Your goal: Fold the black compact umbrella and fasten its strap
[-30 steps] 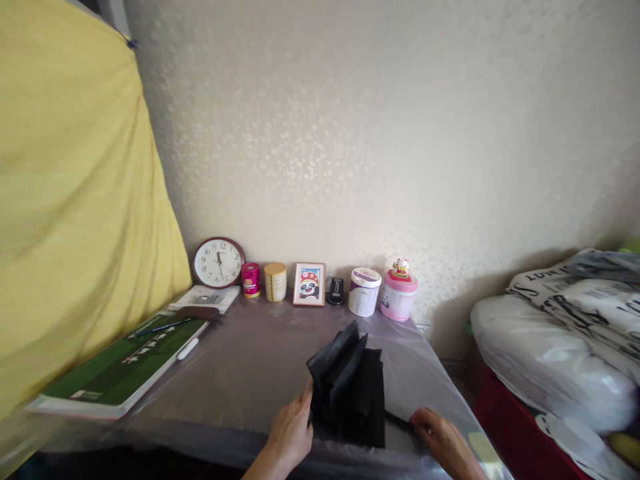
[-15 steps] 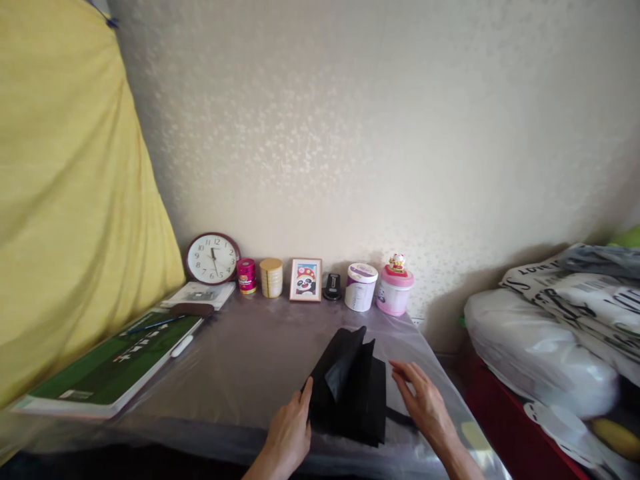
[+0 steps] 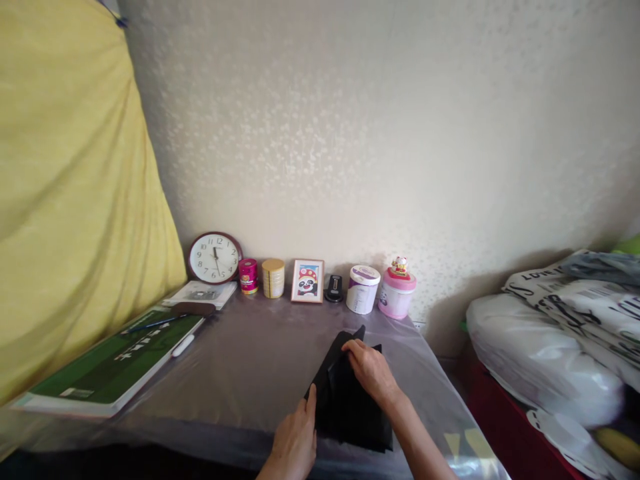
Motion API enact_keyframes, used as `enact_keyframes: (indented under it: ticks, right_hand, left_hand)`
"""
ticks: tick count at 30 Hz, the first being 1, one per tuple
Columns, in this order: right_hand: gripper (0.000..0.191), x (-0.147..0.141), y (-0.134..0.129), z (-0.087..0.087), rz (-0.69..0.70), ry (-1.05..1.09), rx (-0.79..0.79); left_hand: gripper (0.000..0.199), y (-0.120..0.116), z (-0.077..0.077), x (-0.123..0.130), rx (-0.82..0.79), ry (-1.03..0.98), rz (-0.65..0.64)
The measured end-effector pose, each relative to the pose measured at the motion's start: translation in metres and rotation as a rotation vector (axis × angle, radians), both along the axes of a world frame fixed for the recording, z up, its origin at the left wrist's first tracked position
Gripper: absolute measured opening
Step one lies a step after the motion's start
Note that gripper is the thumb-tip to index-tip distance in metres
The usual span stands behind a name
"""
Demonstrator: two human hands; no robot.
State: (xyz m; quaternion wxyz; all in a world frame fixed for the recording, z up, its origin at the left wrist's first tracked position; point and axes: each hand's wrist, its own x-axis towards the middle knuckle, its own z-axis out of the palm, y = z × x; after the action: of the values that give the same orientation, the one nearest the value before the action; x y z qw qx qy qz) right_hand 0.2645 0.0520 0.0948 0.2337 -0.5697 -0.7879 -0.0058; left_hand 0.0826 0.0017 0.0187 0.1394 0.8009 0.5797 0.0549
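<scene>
Hidden fingers, cropped edges, unreadable print.
Your left hand has some fingertips out of sight behind the folded black fabric, and your right hand covers part of its upper edge. The bottom edge cuts off both your forearms; the left edge crops the yellow cloth. You can't read the clock's small dial print (too tiny).

Indoor light was soft, mid-bright; src out of frame, dir. unclear. Wall had a pale sheen near ctr, dimmer toward the L edge. Soft shadow fell on wall beside the bags. Table cover showed hazy reflections, bright glare patches lower R. Black item was underexposed, fold detail mostly lost. Wide-angle stretch at edges; bags slightly blurred, clock fairly sharp.
</scene>
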Motion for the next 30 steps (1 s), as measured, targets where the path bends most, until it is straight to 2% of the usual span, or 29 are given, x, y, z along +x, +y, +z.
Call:
enact_keyframes:
  ticks: [3,5,10,13,16,19,22,26,28,30]
  right_hand:
    - [0.024,-0.014,0.013,-0.004,0.022,0.130,0.014]
    - [0.023,-0.026,0.020,-0.015,0.049,0.198,0.002]
    - [0.023,-0.047,0.031,-0.055,0.041,0.233,-0.027]
    - [0.023,-0.050,0.034,-0.071,0.018,0.221,-0.029]
    - [0.022,-0.051,0.035,-0.075,0.021,0.225,-0.017]
    - [0.022,-0.053,0.035,-0.075,0.031,0.247,-0.011]
    - [0.022,-0.054,0.035,-0.076,0.017,0.296,0.003]
    - [0.021,-0.052,0.038,-0.081,0.036,0.373,0.029]
    - [0.020,-0.050,0.039,-0.081,0.062,0.408,0.038]
    - [0.021,-0.048,0.037,-0.079,0.091,0.441,0.032]
  left_hand:
    - [0.072,-0.006,0.004,0.006,-0.039,0.031,0.005]
    - [0.074,-0.011,0.001,0.010,-0.053,0.059,0.012]
    - [0.075,-0.015,-0.018,0.018,0.004,0.074,0.013]
    - [0.074,-0.013,-0.028,0.016,0.018,0.062,0.008]
    - [0.068,-0.012,-0.034,0.010,0.009,0.026,0.009]
    - [0.062,-0.014,-0.034,0.003,0.009,0.004,0.006]
    - [0.059,-0.017,-0.024,0.001,0.042,0.000,-0.010]
    - [0.058,-0.012,-0.010,0.007,0.103,-0.052,-0.154]
    - [0.065,-0.006,-0.014,0.009,0.136,-0.069,-0.191]
    - [0.071,-0.001,-0.025,0.009,0.162,-0.075,-0.191]
